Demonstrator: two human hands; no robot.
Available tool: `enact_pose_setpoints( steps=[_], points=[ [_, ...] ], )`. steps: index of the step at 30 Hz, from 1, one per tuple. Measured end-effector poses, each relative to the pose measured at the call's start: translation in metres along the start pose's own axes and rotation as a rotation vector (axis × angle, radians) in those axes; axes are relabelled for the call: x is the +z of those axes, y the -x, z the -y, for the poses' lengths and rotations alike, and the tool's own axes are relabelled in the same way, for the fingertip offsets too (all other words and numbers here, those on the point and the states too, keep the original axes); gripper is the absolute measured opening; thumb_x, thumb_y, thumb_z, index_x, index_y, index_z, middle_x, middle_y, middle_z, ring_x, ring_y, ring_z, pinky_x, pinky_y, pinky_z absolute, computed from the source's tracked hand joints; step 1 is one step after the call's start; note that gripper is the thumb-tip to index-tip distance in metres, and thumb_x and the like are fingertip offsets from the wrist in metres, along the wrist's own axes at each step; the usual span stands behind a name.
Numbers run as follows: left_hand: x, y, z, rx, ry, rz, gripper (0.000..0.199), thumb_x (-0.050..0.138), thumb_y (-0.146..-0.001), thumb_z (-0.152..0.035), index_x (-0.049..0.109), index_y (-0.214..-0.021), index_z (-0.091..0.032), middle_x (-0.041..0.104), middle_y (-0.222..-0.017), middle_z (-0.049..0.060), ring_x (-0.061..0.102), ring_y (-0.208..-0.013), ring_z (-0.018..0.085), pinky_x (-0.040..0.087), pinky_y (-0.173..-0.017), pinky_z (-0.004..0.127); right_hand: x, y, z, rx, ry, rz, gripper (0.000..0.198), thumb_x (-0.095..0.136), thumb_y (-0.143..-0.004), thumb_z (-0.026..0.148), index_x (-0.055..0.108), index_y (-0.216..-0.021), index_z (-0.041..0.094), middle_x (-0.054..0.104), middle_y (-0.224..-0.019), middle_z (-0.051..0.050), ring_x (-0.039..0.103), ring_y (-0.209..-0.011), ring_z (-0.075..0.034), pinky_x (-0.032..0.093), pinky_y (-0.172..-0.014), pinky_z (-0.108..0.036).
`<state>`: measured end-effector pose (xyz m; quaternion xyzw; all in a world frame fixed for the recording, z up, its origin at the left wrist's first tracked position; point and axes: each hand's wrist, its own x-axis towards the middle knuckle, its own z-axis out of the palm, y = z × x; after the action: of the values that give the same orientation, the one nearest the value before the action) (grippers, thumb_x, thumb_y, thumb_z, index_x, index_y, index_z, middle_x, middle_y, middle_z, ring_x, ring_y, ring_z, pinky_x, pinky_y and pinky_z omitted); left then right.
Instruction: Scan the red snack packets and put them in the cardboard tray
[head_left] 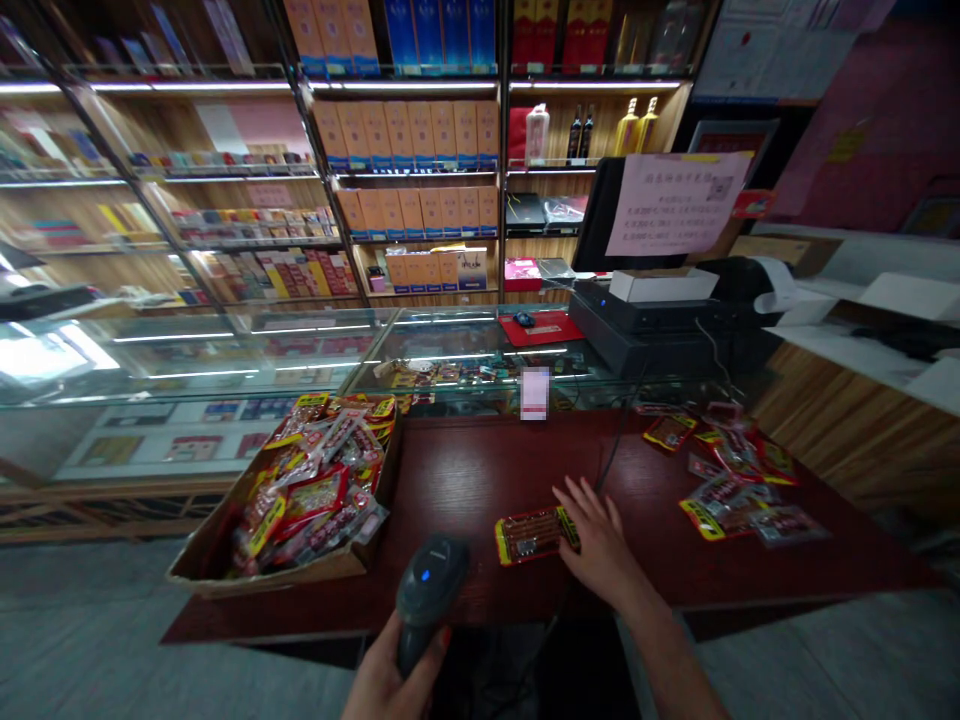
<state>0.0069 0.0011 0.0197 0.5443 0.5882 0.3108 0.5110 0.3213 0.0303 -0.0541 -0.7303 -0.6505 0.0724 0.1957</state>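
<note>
My left hand (397, 668) is wrapped round the handle of a dark grey barcode scanner (433, 580), which has a small blue light on top. It is held up near the table's front edge. On the dark red table lies a flat snack packet (526, 537) with yellow and red ends and brown sticks showing through clear film. My right hand (598, 540) rests over the packet's right end, its fingers stretched out and spread towards the table. Whether the palm presses on the packet is hidden.
An open cardboard box (300, 578) full of snack packets stands at the left. More loose packets (739, 490) lie on the right of the table (457, 460). Behind are a glass counter (247, 345), a monitor (600, 215) with a paper sheet, and shelves of boxes.
</note>
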Motion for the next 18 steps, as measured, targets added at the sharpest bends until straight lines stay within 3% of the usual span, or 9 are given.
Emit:
enact_pose_setpoints(
  steps=[3, 5, 8, 11, 14, 16, 18],
  points=[
    [0.003, 0.001, -0.002, 0.017, 0.002, -0.024, 0.06, 0.07, -0.071, -0.07, 0.067, -0.099, -0.017, 0.05, -0.049, -0.008, 0.045, -0.045, 0.013, 0.037, -0.044, 0.022, -0.009, -0.011, 0.0, -0.006, -0.013, 0.2, 0.07, 0.056, -0.078, 0.022, 0.043, -0.147, 0.028, 0.049, -0.151, -0.01, 0.038, -0.144, -0.029, 0.001, -0.119, -0.064],
    [0.006, 0.0, -0.002, 0.029, 0.012, -0.021, 0.059, 0.069, -0.073, -0.069, 0.066, -0.099, -0.016, 0.048, -0.049, -0.009, 0.044, -0.045, 0.012, 0.036, -0.044, 0.021, -0.011, -0.018, 0.0, 0.051, 0.004, 0.212, 0.062, 0.063, -0.077, 0.025, 0.053, -0.139, 0.026, 0.06, -0.136, -0.011, 0.05, -0.132, -0.031, 0.003, -0.116, -0.067],
    [0.009, -0.002, -0.003, 0.052, 0.028, -0.026, 0.058, 0.068, -0.074, -0.067, 0.066, -0.098, -0.015, 0.047, -0.051, -0.009, 0.043, -0.045, 0.012, 0.036, -0.045, 0.021, -0.01, -0.026, 0.001, 0.059, 0.027, 0.142, 0.038, 0.07, -0.076, 0.024, 0.066, -0.113, 0.026, 0.066, -0.112, -0.006, 0.059, -0.116, -0.029, 0.011, -0.115, -0.066],
    [0.006, -0.005, -0.004, 0.033, 0.016, -0.017, 0.055, 0.071, -0.073, -0.065, 0.069, -0.098, -0.016, 0.05, -0.05, -0.008, 0.046, -0.045, 0.013, 0.039, -0.046, 0.022, -0.007, -0.03, 0.006, 0.029, -0.02, 0.088, 0.025, 0.068, -0.075, 0.015, 0.066, -0.098, 0.024, 0.064, -0.108, -0.005, 0.061, -0.11, -0.025, 0.032, -0.111, -0.051],
    [0.002, -0.007, -0.005, 0.005, 0.005, 0.031, 0.058, 0.073, -0.072, -0.064, 0.071, -0.103, -0.015, 0.052, -0.047, -0.007, 0.047, -0.045, 0.015, 0.042, -0.048, 0.023, 0.001, -0.032, 0.009, 0.021, -0.099, 0.072, 0.045, 0.069, -0.075, 0.015, 0.061, -0.118, 0.021, 0.062, -0.121, -0.009, 0.06, -0.116, -0.026, 0.044, -0.102, -0.039],
    [0.002, -0.007, -0.007, 0.004, 0.016, 0.034, 0.059, 0.073, -0.072, -0.064, 0.072, -0.105, -0.015, 0.053, -0.047, -0.006, 0.05, -0.046, 0.016, 0.045, -0.051, 0.024, 0.007, -0.035, 0.007, 0.048, -0.134, 0.076, 0.066, 0.072, -0.074, 0.018, 0.052, -0.137, 0.017, 0.06, -0.13, -0.014, 0.058, -0.123, -0.028, 0.044, -0.104, -0.038],
    [0.004, -0.005, -0.009, 0.016, 0.035, 0.012, 0.057, 0.073, -0.073, -0.062, 0.073, -0.106, -0.015, 0.056, -0.048, -0.005, 0.054, -0.05, 0.017, 0.047, -0.054, 0.024, 0.01, -0.038, 0.004, 0.078, -0.165, 0.112, 0.076, 0.075, -0.071, 0.02, 0.049, -0.142, 0.013, 0.06, -0.13, -0.016, 0.059, -0.123, -0.028, 0.044, -0.104, -0.036]
  ],
)
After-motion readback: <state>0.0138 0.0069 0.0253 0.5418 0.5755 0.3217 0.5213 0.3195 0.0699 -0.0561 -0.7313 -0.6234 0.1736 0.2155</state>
